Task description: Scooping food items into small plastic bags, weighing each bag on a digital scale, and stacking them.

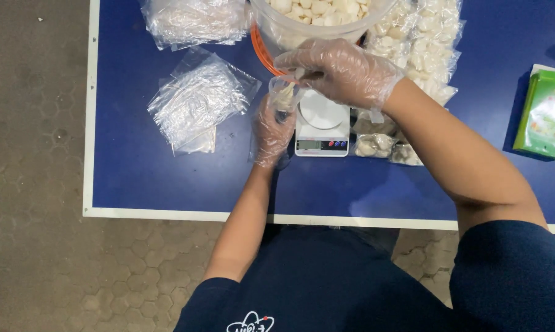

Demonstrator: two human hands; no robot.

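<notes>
My left hand (271, 130), in a thin clear glove, holds a small clear plastic bag (283, 92) upright just left of a white kitchen scale (322, 126). My right hand (342, 71), gloved too, is bent over the bag's mouth with its fingertips at the opening; a few pale pieces show inside the bag. Just beyond the hands stands a clear tub (314, 18) full of small white pieces.
A stack of empty clear bags (194, 101) lies to the left on the blue table (136, 172), another bundle (191, 21) behind it. Filled bags of white pieces (422, 43) lie right of the tub and by the scale (385, 147). A green packet (547, 114) sits far right.
</notes>
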